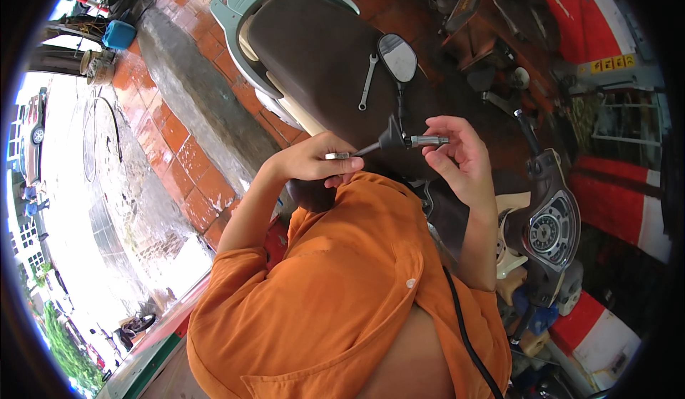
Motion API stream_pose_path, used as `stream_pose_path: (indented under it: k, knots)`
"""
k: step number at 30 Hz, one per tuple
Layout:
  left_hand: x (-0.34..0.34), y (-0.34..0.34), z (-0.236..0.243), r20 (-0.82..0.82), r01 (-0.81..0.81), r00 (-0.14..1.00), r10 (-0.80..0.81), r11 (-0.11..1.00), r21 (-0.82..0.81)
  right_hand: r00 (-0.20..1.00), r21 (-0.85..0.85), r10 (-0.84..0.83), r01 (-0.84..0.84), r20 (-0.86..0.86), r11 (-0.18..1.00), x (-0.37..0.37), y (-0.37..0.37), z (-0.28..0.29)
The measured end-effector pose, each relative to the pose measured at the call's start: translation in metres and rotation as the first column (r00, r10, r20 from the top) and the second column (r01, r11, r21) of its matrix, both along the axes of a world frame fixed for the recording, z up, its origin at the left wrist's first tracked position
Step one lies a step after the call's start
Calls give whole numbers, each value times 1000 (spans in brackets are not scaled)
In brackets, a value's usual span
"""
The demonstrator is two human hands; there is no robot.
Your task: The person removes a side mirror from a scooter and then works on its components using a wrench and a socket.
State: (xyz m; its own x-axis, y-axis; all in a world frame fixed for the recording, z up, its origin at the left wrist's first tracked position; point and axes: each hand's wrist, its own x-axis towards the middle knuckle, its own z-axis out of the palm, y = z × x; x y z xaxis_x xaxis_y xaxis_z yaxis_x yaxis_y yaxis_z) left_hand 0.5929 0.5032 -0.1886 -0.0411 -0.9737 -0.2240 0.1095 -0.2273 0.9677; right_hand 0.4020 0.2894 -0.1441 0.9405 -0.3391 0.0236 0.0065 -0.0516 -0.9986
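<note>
A scooter mirror (397,58) with a dark stem lies over the brown seat, its black rubber boot (390,136) toward me. From the boot a threaded silver metal fitting (428,140) points right. My left hand (317,158) is closed around a slim metal wrench (366,150) whose far end meets the boot; a silver end shows by my thumb. Around the fitting, my right hand (460,156) has its thumb and forefinger curved and apart; whether a rear finger touches the metal is hard to see. Another wrench (368,81) rests on the seat left of the mirror.
The brown scooter seat (307,35) stretches away with a pale green tail. At right are the handlebar and round dashboard (546,231). A black cable (460,313) hangs over my orange shirt. Wet red tiles (175,145) and a blue jug (118,35) lie left.
</note>
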Motion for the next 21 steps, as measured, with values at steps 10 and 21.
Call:
stream_pose_path:
  k: [10,21]
  knots:
    - [7,0,-5,2,18,1000,-18,1000,10,985,-339,91,-37,144,940,10,-12,-19]
    - [37,-5,-19,70,-24,997,18,996,86,999,-762,33,4,34,647,24,-29,-9]
